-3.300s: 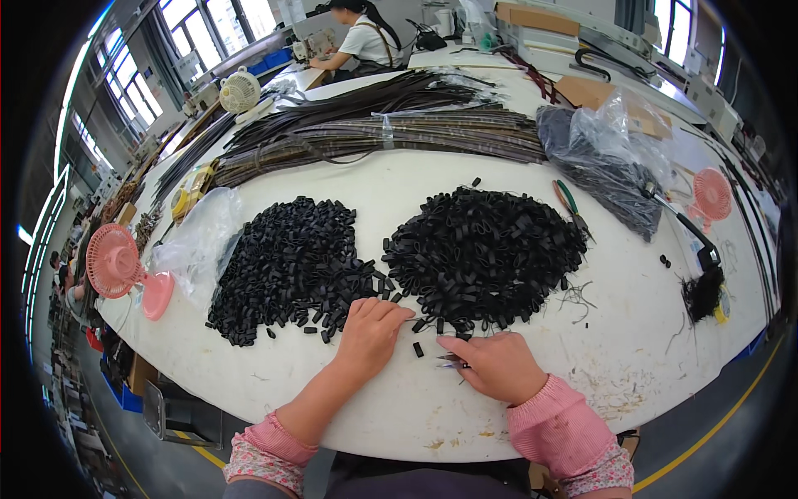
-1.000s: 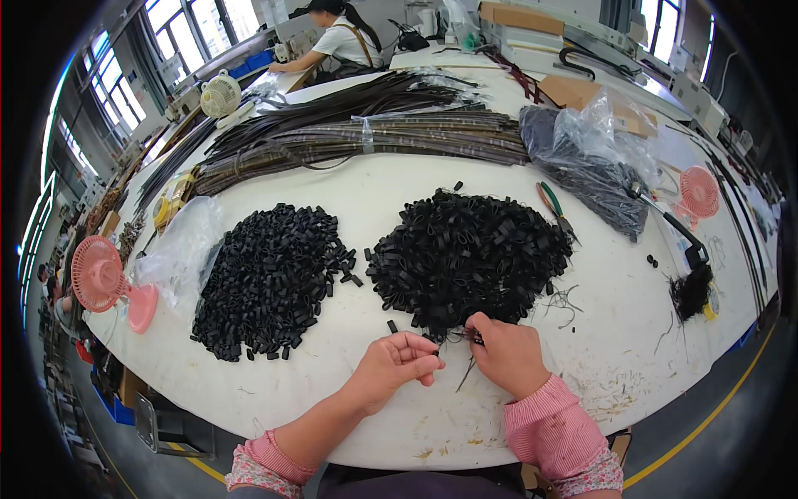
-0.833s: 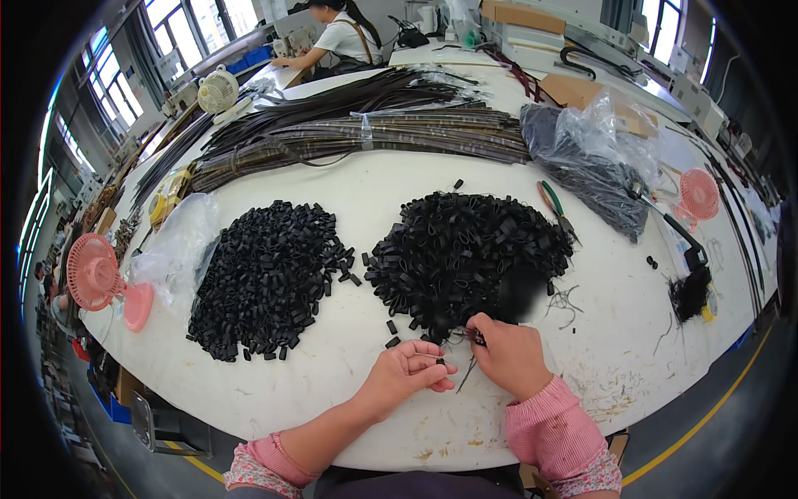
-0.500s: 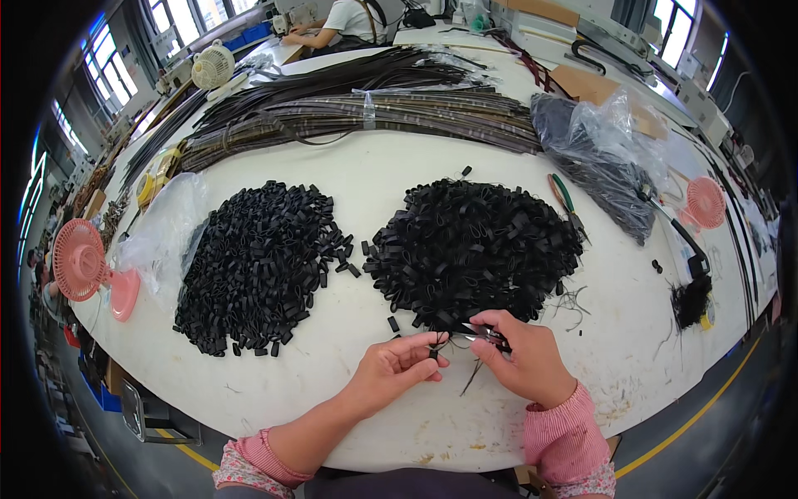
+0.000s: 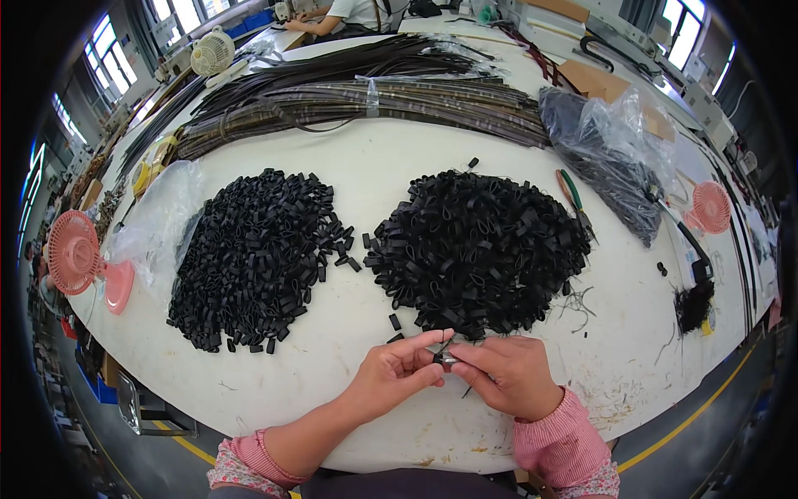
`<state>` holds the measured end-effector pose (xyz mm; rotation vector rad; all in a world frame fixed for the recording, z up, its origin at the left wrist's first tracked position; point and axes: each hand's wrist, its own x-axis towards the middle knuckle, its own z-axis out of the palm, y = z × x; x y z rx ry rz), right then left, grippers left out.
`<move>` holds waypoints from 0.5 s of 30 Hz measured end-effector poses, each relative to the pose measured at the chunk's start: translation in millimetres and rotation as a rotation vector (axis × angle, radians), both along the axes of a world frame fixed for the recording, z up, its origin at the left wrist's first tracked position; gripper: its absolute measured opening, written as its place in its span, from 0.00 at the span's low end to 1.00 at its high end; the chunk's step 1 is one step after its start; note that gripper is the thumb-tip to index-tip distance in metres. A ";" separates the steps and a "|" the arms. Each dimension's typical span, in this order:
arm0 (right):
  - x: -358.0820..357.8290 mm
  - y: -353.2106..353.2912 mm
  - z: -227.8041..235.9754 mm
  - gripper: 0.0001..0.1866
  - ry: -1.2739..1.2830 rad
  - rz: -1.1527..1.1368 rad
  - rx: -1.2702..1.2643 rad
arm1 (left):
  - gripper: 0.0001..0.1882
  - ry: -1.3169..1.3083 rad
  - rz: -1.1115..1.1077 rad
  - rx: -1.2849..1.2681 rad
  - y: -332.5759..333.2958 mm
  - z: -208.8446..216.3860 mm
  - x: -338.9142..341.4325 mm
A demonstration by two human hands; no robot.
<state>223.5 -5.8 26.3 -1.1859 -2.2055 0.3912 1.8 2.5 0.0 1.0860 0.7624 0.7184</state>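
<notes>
Pinched in my left hand point(image 5: 386, 376) is a small black strap loop point(image 5: 438, 358), with thin dark threads standing up from it. Closed around a pair of thread snips is my right hand point(image 5: 517, 379); its fingers cover most of them, and only the metal blades point(image 5: 450, 356) show, right at the loop. Just beyond my hands lies a large heap of black loops point(image 5: 482, 245), some with loose thread ends. To its left spreads a second heap of similar loops point(image 5: 249, 258). A few single loops point(image 5: 395, 323) lie near my left fingers.
Long dark strips in bundles point(image 5: 357, 112) stretch across the back. A clear bag of black pieces point(image 5: 603, 170) and green-and-red-handled pliers point(image 5: 572, 190) lie right. Pink fans stand left point(image 5: 75, 254) and right point(image 5: 711, 206). Thread scraps point(image 5: 578, 308) litter the table. Far back, a person point(image 5: 345, 18) sits.
My right hand has moved left, bringing the snips from beside the left fingers onto the threads at the loop. The blades were spread apart before. My left hand has stayed nearly in place.
</notes>
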 end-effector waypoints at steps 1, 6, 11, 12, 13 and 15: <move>-0.4 0.1 -0.5 0.12 -0.018 0.008 0.017 | 0.27 0.001 0.001 -0.001 -0.2 -1.0 -0.2; -1.8 -0.6 -1.2 0.13 -0.044 0.008 0.074 | 0.27 0.020 -0.022 -0.002 -0.5 -1.0 0.1; -3.1 -0.5 -3.2 0.13 -0.059 0.018 0.124 | 0.27 0.025 -0.018 0.004 -1.2 -3.9 1.2; -3.1 -0.8 -3.4 0.13 -0.074 0.017 0.130 | 0.27 0.029 -0.020 0.007 -1.4 -4.5 1.7; -3.1 -1.0 -3.7 0.14 -0.089 0.017 0.136 | 0.27 0.029 -0.021 0.007 -1.7 -4.3 2.3; -3.3 -1.2 -6.0 0.14 -0.075 0.016 0.128 | 0.28 0.036 -0.013 0.013 -2.3 -3.4 3.2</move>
